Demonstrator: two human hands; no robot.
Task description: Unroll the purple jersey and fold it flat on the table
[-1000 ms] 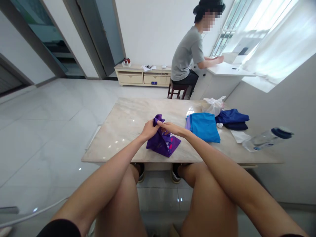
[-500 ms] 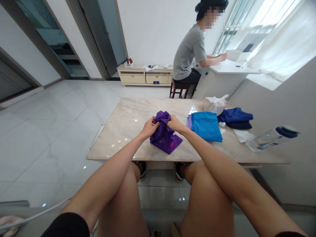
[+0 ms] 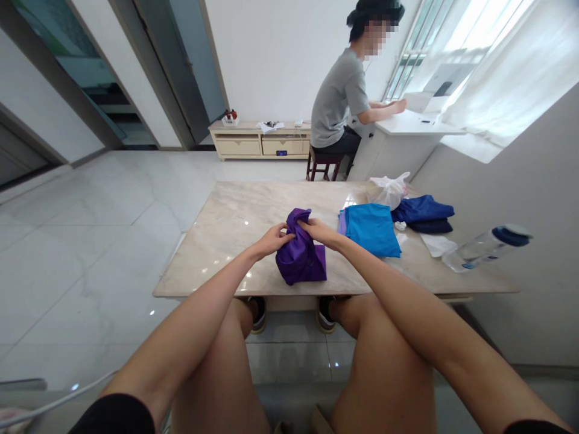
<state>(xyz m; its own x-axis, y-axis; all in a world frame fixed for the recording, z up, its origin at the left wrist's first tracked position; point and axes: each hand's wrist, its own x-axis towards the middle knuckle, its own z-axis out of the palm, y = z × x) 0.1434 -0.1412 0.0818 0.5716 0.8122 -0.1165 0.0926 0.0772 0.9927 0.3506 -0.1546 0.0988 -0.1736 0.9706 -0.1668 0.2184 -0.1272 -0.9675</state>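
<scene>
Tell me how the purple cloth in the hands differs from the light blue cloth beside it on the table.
The purple cloth is bunched and stands up in a lump, while the light blue cloth lies folded flat. The left hand and right hand both grip the purple cloth near its top; nothing touches the light blue cloth. The purple cloth sits near the table's front edge, the light blue one farther back and right. Both rest on the table.

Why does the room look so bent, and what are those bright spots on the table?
Head view: the wide lens bows door frames and walls outward. The window is blown out white. The marble table shows small glare spots. The hands on the purple cloth look sharp.
</scene>
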